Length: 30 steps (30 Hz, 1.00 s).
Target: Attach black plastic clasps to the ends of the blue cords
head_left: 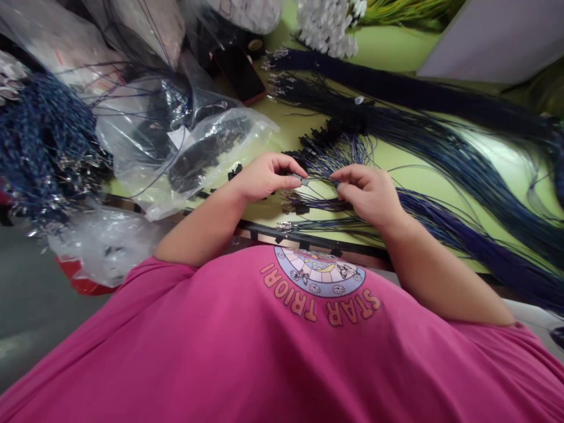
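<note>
Between the thumb and index finger of my left hand (pixel 275 176) is a small grey connector (pixel 304 181). A thin wire loops from it toward my right hand (pixel 368 192), whose thumb and fingers are pinched on a wire. Just beyond my hands lies a pile of black connectors (pixel 314 144) with thin blue wires (pixel 352 151). Under and beside my right hand, dark blue wires with metal terminals (pixel 286 226) run along the near edge of the table.
On the green table (pixel 396 47) long bundles of dark wires (pixel 440 138) stretch to the right. Clear plastic bags (pixel 211 147), one holding black parts, lie at the left near a phone (pixel 240 73). White connectors (pixel 328 26) are at the back; blue wire bundles (pixel 44 135) hang far left.
</note>
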Motion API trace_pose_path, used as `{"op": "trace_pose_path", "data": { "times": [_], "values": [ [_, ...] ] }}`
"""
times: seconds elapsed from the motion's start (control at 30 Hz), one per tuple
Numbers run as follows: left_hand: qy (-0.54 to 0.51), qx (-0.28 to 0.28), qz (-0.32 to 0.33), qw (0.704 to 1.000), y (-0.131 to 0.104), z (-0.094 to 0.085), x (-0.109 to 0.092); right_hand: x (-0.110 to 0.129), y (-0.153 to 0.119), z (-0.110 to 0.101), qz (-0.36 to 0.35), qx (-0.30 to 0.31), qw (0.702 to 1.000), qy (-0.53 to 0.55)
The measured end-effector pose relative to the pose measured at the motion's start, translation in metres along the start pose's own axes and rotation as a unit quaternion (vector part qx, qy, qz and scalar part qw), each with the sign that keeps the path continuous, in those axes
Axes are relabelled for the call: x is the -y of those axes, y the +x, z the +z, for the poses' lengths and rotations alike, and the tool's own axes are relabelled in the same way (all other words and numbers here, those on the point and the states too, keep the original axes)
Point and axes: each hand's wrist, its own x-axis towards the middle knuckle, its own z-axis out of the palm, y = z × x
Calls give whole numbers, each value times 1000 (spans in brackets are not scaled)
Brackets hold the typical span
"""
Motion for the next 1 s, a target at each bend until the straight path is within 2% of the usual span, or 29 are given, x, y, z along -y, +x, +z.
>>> {"op": "trace_pose_path", "data": {
  "times": [0.17, 0.3, 0.53, 0.8, 1.0],
  "values": [
    [-29, -15, -16, 999, -1, 8, -2, 15, -8, 7, -27, -16, 999, 7],
    [-49, -20, -29, 998, -2, 12, -3, 12, -7, 10, -21, -52, 998, 0],
    [-30, -24, -21, 999, -1, 14, -4, 7, -6, 14, -23, -54, 998, -20],
    [21, -44, 21, 999, 3, 20, 3, 6, -7, 18, -36, -4, 998, -56],
    [37, -37, 47, 998, 4, 19, 5, 8, -6, 17, -23, 24, 997, -67]
  ]
}}
